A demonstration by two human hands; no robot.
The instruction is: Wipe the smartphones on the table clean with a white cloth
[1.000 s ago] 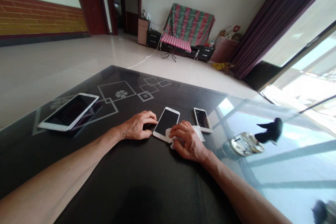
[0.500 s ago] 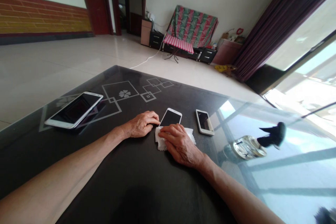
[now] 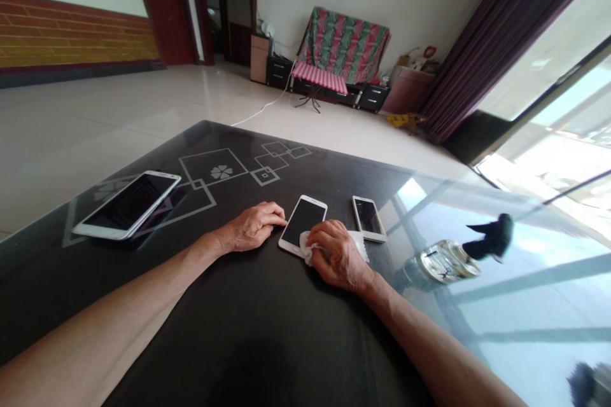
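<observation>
A white smartphone [image 3: 301, 224] with a dark screen lies flat on the black table. At its left edge is my left hand [image 3: 258, 226], fingers curled together and fingertips pressed to the phone's side. My right hand [image 3: 338, 254] is closed over a white wipe [image 3: 359, 243] at the phone's lower right, and it covers that corner. The wipe is bunched under the fingers, with a zigzag edge sticking out to the right. Just beyond it lies a smaller white phone [image 3: 369, 219], face up.
A large white tablet-like phone [image 3: 128, 205] lies at the table's left. To the right stands a clear spray bottle [image 3: 446, 261] with a black nozzle. The black glossy table [image 3: 267, 331] carries printed squares. A striped stool [image 3: 319, 77] stands on the floor beyond.
My right hand has slid right with the wipe, which is now more bunched, uncovering the phone's lower part. My left hand stays at the phone's edge. The view has shifted slightly.
</observation>
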